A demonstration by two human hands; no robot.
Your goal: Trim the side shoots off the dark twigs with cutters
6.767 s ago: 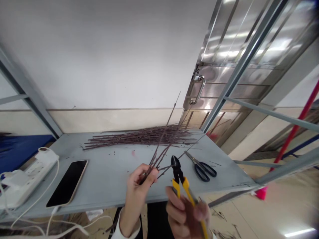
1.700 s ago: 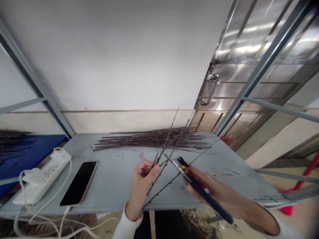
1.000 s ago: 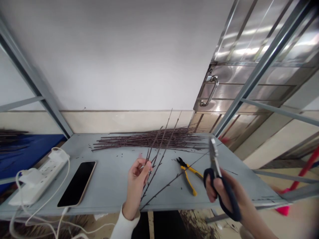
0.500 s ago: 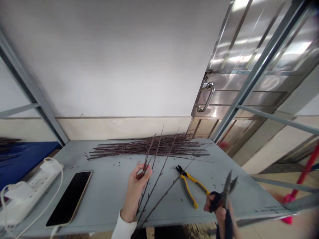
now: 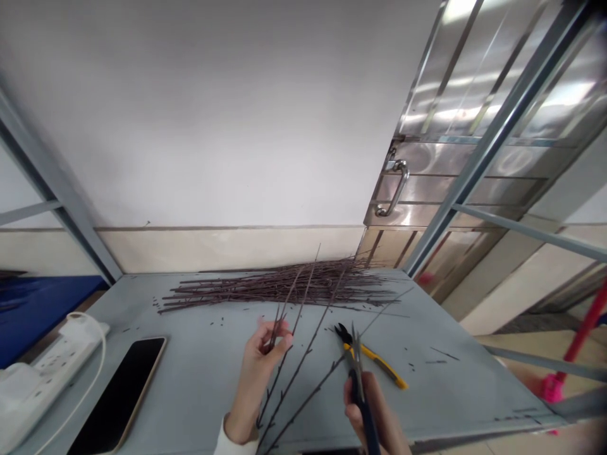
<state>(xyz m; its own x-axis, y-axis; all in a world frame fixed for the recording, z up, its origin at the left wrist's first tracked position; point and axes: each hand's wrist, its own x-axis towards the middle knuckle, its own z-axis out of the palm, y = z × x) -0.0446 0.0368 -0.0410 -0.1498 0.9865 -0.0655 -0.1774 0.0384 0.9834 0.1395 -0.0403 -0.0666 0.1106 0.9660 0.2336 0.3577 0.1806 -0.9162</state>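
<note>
My left hand [image 5: 258,363] is pinched round a thin dark branch [image 5: 279,309], near the front middle of the table. Long side shoots [image 5: 303,351] of the twigs fan out to the right of that hand, and their lower ends run off the near edge. In my right hand [image 5: 379,411] is a pair of scissors [image 5: 358,373] with dark blue handles, its narrow blades pointing up and away. The blades look nearly closed and stand over the cutting pliers [image 5: 389,370] with yellow-and-black handles, close to the rightmost twig. Whether they touch that twig I cannot tell.
Behind my hands a large bundle of dark twigs [image 5: 265,284] lies across the grey table [image 5: 199,379]. A phone [image 5: 118,392] and a white power strip [image 5: 52,373] with a cable are at left. Small clippings [image 5: 443,355] lie at right. Grey metal posts [image 5: 455,215] frame the sides.
My right hand has brought the scissors leftward from the right side to the twigs, and their blades have come closer together. My left hand keeps its hold. Cut bits now show at the right.
</note>
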